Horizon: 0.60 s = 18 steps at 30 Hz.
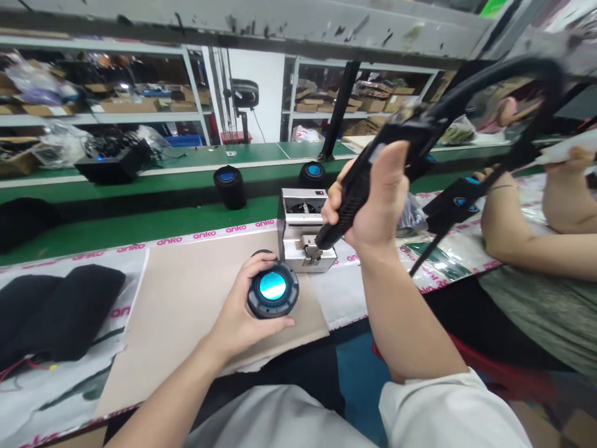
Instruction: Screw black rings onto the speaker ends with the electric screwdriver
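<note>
three blue-topped cylinders (273, 287), at least

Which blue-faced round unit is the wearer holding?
The front unit, gripped in the left hand. The left-rear unit and right-rear unit, behind the metal machine, stand untouched.

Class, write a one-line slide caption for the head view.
Left hand holds a round, blue-centred unit; right hand grips a black tool.
</note>
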Each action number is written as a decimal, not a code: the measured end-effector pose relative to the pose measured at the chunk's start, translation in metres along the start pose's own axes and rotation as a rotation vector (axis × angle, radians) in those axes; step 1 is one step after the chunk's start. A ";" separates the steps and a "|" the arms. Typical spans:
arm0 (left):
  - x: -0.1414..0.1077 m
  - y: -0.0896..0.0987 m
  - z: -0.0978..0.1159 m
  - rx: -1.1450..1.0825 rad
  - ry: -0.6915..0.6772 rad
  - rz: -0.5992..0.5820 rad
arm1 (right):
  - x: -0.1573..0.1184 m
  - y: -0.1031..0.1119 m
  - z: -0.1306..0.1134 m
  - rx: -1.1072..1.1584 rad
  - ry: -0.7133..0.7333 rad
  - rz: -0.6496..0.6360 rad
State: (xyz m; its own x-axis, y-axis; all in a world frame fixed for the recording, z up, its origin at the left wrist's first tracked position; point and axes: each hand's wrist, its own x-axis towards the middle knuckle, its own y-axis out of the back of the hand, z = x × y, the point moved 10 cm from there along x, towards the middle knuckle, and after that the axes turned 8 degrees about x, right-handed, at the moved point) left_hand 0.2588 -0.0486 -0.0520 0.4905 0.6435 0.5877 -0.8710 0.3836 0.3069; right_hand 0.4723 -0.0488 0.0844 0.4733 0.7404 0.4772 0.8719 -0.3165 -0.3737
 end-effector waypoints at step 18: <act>0.000 0.001 0.000 -0.003 0.040 -0.024 | -0.006 0.006 0.006 0.205 -0.053 0.054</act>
State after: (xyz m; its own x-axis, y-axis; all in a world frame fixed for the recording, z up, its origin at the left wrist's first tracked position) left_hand 0.2577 -0.0483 -0.0517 0.5117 0.6600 0.5501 -0.8591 0.4007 0.3183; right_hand 0.4739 -0.0512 0.0745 0.5070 0.7574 0.4114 0.7990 -0.2339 -0.5539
